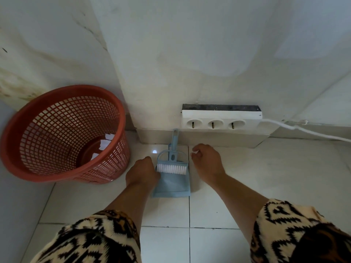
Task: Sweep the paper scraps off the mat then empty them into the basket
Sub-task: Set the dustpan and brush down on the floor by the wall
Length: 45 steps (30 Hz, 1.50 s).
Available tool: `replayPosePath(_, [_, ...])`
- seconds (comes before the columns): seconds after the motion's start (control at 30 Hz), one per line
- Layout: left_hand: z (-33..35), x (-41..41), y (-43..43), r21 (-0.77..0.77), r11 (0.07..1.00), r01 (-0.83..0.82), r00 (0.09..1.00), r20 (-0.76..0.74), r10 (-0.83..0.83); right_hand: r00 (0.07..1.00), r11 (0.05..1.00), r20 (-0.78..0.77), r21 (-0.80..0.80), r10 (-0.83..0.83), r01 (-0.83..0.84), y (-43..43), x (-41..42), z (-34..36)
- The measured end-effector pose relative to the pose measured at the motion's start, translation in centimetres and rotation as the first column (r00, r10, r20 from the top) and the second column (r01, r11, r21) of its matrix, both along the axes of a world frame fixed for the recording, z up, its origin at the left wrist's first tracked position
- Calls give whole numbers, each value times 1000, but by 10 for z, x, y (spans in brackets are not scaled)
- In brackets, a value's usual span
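Note:
A light blue dustpan lies on the white tiled floor by the wall. A small blue brush with white bristles rests in it, handle pointing at the wall. My left hand grips the dustpan's left edge beside the bristles. My right hand hovers just right of the dustpan with loosely curled fingers, holding nothing. The red mesh basket stands tilted at the left with white paper scraps inside. No mat is in view.
A white power strip with three sockets sits against the wall behind the dustpan, its white cable running right. The basket stands in a wall corner at the left. Tiled floor stretches toward me.

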<state>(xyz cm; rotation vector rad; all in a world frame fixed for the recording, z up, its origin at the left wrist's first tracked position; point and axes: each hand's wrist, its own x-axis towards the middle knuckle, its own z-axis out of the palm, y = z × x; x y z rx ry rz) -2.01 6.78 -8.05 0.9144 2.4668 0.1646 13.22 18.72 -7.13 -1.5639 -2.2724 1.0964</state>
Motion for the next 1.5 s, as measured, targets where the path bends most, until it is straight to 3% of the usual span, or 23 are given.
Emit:
replayPosePath(0.1, [20,9,4,80,995,-64,995,78,58,999,993,-40,-114,-6,1,-5,7,15])
replayPosePath(0.23, [56,19,-12,75,988,-137,954,280,111,995,969,-48,-238,-84,70,-16,17,56])
replayPosePath(0.47, [194,62,-49,179,975,-135,908,417,49,995,963,40,-259,92,-78,-42,48,195])
replayPosePath(0.83, [562,64,-52,155,979,136,942,284,-176,973,960,58,-186,225,-211,-47,62,574])
replayPosePath(1.0, [685,45,-54,217,954,207,951,184,-249,948,955,143,-128,285,-268,-52,47,703])
replayPosePath(1.27, [777,26,-53,269,935,233,970,-1,-241,910,922,196,60,365,-383,-34,38,797])
replayPosePath(1.5, [811,52,-75,350,937,-11,998,-60,34,704,724,334,84,626,-684,-19,22,821])
